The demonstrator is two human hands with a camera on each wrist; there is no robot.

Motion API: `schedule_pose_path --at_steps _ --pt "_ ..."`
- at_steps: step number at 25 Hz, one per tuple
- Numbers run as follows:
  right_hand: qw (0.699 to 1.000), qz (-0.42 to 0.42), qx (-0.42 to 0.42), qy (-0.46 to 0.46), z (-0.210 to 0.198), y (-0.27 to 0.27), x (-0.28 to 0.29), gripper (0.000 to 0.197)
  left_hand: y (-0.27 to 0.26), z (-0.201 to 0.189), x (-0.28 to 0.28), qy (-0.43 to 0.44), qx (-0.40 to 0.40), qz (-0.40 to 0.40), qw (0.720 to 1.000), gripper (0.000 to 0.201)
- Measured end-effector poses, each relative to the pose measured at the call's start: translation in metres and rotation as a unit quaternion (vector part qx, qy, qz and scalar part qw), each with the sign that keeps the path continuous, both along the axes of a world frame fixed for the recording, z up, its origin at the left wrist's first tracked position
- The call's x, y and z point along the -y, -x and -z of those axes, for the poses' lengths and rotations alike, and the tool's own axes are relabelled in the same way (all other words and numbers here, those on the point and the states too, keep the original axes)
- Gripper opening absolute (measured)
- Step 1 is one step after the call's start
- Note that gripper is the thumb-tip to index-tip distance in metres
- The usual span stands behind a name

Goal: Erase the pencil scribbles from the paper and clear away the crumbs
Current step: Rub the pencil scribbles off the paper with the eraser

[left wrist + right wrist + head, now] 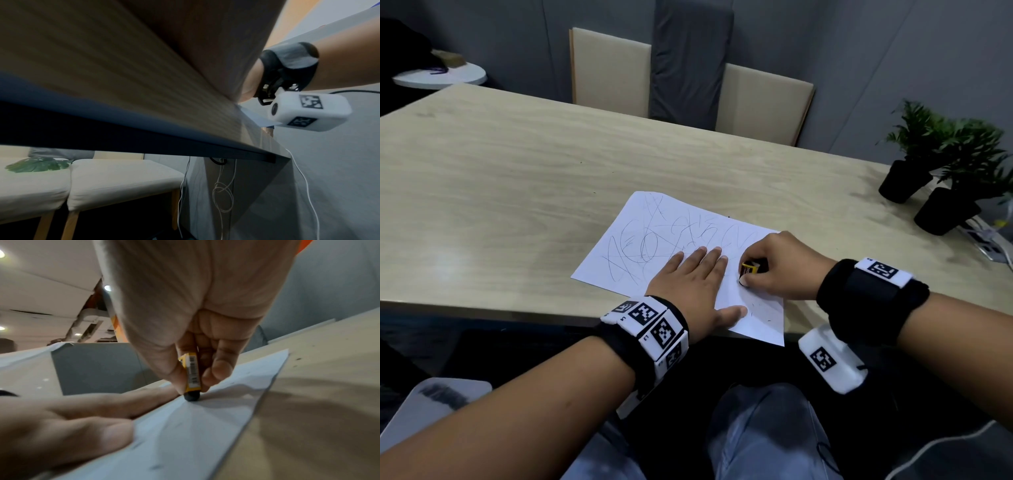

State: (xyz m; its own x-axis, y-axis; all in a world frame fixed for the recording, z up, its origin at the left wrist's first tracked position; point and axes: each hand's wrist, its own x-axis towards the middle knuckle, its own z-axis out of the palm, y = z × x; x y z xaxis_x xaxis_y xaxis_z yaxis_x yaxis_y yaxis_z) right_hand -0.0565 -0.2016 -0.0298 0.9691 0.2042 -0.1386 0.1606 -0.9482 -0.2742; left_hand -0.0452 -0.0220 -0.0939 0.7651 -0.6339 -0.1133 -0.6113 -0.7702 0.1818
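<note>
A white sheet of paper [650,240] covered in pencil scribbles lies near the front edge of the wooden table [517,164]. My left hand [695,284] lies flat on the paper with straight fingers, holding it down. My right hand [774,263] pinches a black eraser in a yellow sleeve [750,268], its dark tip touching the paper just right of my left fingers. In the right wrist view the eraser [192,378] stands nearly upright on the paper [195,426], and my left hand [68,423] lies beside it. A few dark crumbs [768,320] lie on the paper's near right corner.
Two small potted plants [941,164] stand at the table's right end beside a white power strip [986,240]. Cushioned chairs [613,72] stand behind the table. The paper's near corner overhangs the table's front edge [774,339]. Cables [222,191] hang under the table.
</note>
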Motion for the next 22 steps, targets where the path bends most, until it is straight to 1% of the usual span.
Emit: schedule_pose_path --at_steps 4,8,12,13,16,17,20,22 --pt "0.998 0.060 0.023 0.003 -0.005 -0.009 0.015 0.012 0.001 0.000 0.000 -0.001 -0.002 -0.001 1.000 0.088" --pt "1.000 -0.008 -0.006 0.000 -0.001 0.004 0.001 0.011 0.001 -0.001 0.000 -0.001 -0.002 0.002 1.000 0.088" --pt "0.998 0.049 0.027 0.005 -0.005 -0.007 0.014 0.012 0.001 -0.001 0.000 -0.002 -0.002 0.000 1.000 0.088" --pt "0.999 0.043 0.027 0.003 -0.004 -0.006 0.013 0.011 0.001 -0.001 0.000 -0.003 -0.001 0.000 1.000 0.088" --pt "1.000 -0.016 -0.004 -0.005 0.000 0.007 0.002 0.011 0.000 -0.001 0.000 -0.002 -0.002 0.002 1.000 0.088" --pt "1.000 -0.007 -0.002 -0.008 0.000 0.005 0.005 0.011 0.001 -0.001 0.000 -0.003 -0.003 0.002 1.000 0.088" --pt "0.998 0.057 0.025 -0.002 -0.006 -0.007 0.018 0.011 0.001 -0.001 0.000 -0.005 -0.004 0.000 1.000 0.087" --pt "0.999 0.046 0.022 -0.002 -0.004 -0.005 0.013 0.010 0.001 -0.001 0.000 -0.003 -0.002 0.000 1.000 0.087"
